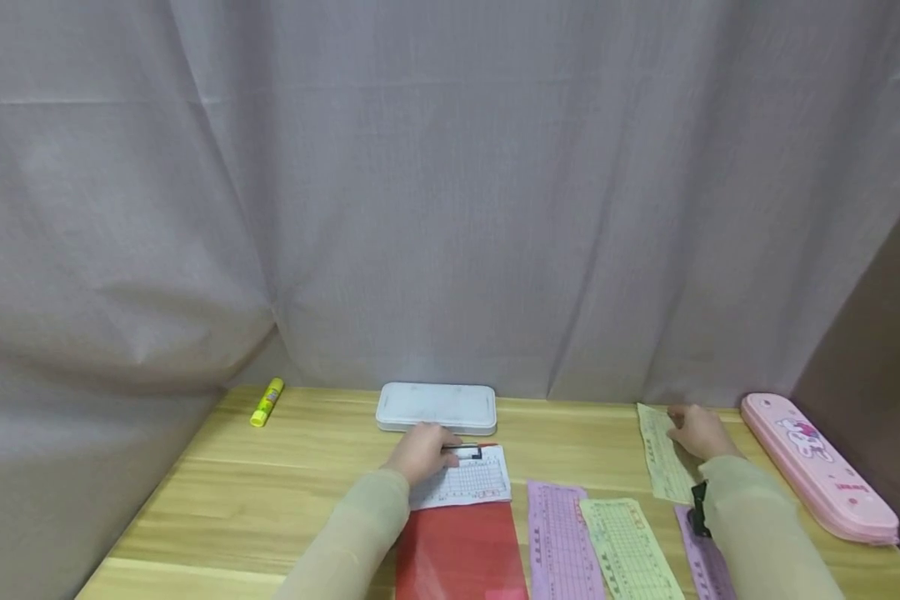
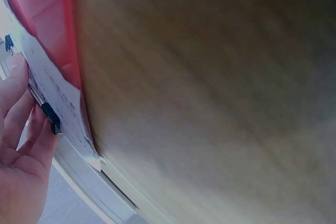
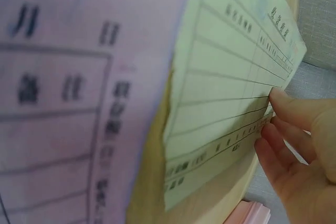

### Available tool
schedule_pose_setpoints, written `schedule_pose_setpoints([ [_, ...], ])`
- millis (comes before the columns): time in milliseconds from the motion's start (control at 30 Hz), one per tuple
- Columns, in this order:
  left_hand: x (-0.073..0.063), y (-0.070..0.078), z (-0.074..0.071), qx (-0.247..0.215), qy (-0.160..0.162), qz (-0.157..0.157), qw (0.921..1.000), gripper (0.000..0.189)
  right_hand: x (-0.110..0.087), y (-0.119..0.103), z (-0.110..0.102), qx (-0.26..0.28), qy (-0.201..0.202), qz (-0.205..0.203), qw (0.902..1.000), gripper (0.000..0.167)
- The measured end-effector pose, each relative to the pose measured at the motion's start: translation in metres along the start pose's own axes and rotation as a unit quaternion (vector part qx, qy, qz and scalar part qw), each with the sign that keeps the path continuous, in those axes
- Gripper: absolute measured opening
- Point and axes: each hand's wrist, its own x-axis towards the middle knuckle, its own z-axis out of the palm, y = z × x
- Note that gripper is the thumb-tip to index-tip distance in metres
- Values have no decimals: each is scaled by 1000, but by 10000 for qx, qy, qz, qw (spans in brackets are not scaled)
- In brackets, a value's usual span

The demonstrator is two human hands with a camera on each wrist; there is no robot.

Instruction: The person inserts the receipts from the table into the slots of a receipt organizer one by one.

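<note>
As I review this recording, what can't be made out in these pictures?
Head view: lower end of the red folder, cut off by the bottom edge.
Head view: left part of the white printed slip, covered by the left grip.
Head view: part of the rightmost purple slip, behind the right sleeve.
Left wrist view: the white slip's print, blurred.

On your table [image 1: 210,508], the glue stick [image 1: 267,402] lies back left, the flat box [image 1: 437,407] behind the folder [image 1: 457,546], whose far end carries a sheet [image 1: 472,482] and a clip [image 2: 51,118], in your left hand [image 1: 422,452]. Right of these come a first slip [image 1: 561,533], then a second slip [image 1: 632,550]; farther back, a third slip [image 1: 662,458] meets your right hand [image 1: 701,432] (a fourth slip [image 1: 699,554] lies nearer you), left of the pencil case [image 1: 817,467]
</note>
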Motion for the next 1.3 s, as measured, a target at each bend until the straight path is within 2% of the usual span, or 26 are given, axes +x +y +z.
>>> schedule_pose_setpoints([
  [167, 0, 2, -2, -31, 46, 114, 9999, 27, -6, -1, -3, -25, 0, 92, 10000, 41],
  [300, -1, 2, -2, -80, 18, 84, 9999, 27, -10, 0, -3, -16, 78, 2, 10000, 33],
  [400, -1, 0, -2, -99, 0, 9, 10000, 27, -10, 2, -1, -72, 218, -103, 9997, 36],
  [467, -1, -1, -2, -87, 14, -6, 10000, 27, -9, 5, 2, -118, 350, -230, 9991, 28],
  [633, -1, -1, -1, -41, 33, 16, 10000, 27, -8, 11, 4, -314, 297, -232, 9988, 17],
  [700, -1, 0, -2, -57, 15, 6, 10000, 27, -9, 11, 3, -337, 252, -141, 9990, 25],
  [833, -2, 1, -2, -66, 13, -2, 10000, 27, -11, 10, 4, -42, 339, -67, 9994, 35],
  [933, -2, 1, -2, -42, 31, 10, 10000, 27, -11, 8, 5, 162, 307, 42, 9994, 38],
  [1100, -2, 0, -2, -4, 80, 65, 9999, 27, -12, 5, 4, 169, 384, 160, 9990, 52],
  [1167, -2, 1, -2, -8, 57, 44, 10000, 27, -14, 5, 3, 150, 475, 143, 9987, 51],
  [1300, -1, 2, -2, -9, -16, -11, 10000, 27, -17, 5, 0, 47, 664, 17, 9978, 38],
])
